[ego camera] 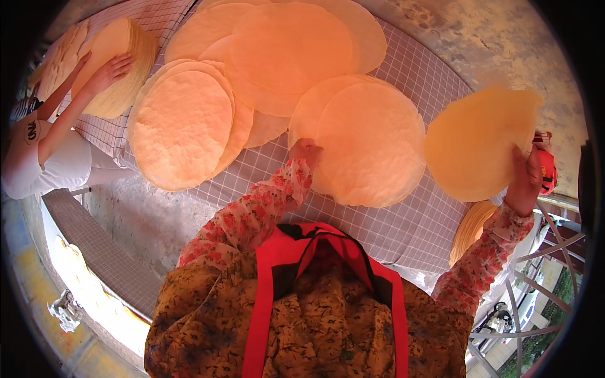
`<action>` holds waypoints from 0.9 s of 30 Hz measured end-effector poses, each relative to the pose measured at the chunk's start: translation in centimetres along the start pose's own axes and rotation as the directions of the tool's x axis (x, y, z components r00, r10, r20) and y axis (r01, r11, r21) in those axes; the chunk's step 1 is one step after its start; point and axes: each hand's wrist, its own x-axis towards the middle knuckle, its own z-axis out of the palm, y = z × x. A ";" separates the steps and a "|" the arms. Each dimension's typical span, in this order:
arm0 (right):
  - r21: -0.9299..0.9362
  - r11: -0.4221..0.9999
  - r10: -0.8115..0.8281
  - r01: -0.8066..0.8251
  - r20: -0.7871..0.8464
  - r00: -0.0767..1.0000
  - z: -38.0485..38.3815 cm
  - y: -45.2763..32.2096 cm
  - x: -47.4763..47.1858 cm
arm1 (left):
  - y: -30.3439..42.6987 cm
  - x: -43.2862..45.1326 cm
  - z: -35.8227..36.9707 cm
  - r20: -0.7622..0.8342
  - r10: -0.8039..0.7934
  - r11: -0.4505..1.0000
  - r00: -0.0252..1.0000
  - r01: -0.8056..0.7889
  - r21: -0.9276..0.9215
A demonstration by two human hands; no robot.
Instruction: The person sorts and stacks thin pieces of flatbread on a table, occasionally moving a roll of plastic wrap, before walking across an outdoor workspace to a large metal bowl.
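Observation:
My right hand [525,177] holds a thin round flatbread sheet [477,141] by its right-hand edge, raised at the right end of the table. The sheet's upper rim is blurred. With fingers curled, my left hand [306,153] touches the left edge of a pile of round flatbread sheets [373,146] in front of me. Its fingertips are hidden, so whether it pinches a sheet does not show. Another pile of pale round sheets [184,127] lies to the left. Behind both piles, larger thin sheets [290,47] overlap on the checked tablecloth [264,170].
A co-worker [61,146] at the left has both hands on a tall stack of sheets [137,56]. Another stack [472,227] stands below my right forearm. A red object [547,172] sits beyond my right hand. Metal bars [548,245] cross at the lower right.

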 end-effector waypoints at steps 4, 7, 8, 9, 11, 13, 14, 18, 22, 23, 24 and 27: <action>-0.588 0.670 -0.322 0.454 0.321 0.891 12.1 3.8 -1.8 | 2.5 -1.6 0.0 -0.090 -0.103 0.994 0.991 0.100 -0.032; -0.593 0.697 -0.108 0.402 0.468 0.877 19.5 10.9 -5.9 | 3.2 -2.1 0.0 0.023 -0.191 0.974 0.981 0.192 -0.118; -0.618 0.724 0.053 0.307 0.494 0.868 21.6 12.9 -7.3 | 2.9 -2.1 -0.2 0.023 -0.217 0.970 0.976 0.219 -0.107; -0.579 0.767 0.069 0.276 0.503 0.862 23.3 14.0 -8.5 | 2.4 -2.4 -0.6 0.018 -0.243 0.965 0.970 0.244 -0.100; -0.574 0.786 0.068 0.228 0.447 0.892 25.3 15.7 -10.2 | 1.6 -3.2 -1.0 0.068 -0.292 0.947 0.954 0.299 -0.121; -0.578 0.782 -0.039 0.233 0.328 0.944 26.6 16.2 -11.2 | 1.2 -3.8 -1.3 0.186 -0.327 0.918 0.927 0.358 -0.170; -0.559 0.795 -0.067 0.238 0.309 0.949 26.9 16.5 -11.3 | 1.0 -3.8 -1.2 0.187 -0.338 0.910 0.922 0.371 -0.185; -0.537 0.817 -0.007 0.210 0.355 0.935 27.5 16.7 -10.9 | 0.7 -3.6 -0.3 0.184 -0.359 0.885 0.915 0.396 -0.243; -0.528 0.816 -0.023 0.235 0.376 0.927 27.1 16.3 -11.5 | 1.4 -3.7 0.6 0.173 -0.375 0.891 0.911 0.405 -0.203; -0.518 0.817 -0.056 0.253 0.366 0.929 27.0 16.1 -11.8 | 1.3 -3.5 0.6 0.216 -0.362 0.889 0.907 0.405 -0.214; -0.510 0.812 -0.084 0.282 0.377 0.922 26.9 16.2 -11.9 | 1.4 -3.4 0.5 0.258 -0.345 0.887 0.903 0.403 -0.224; -0.512 0.776 -0.145 0.368 0.423 0.894 27.2 17.0 -12.5 | 0.6 -2.6 0.3 0.299 -0.255 0.915 0.919 0.330 -0.234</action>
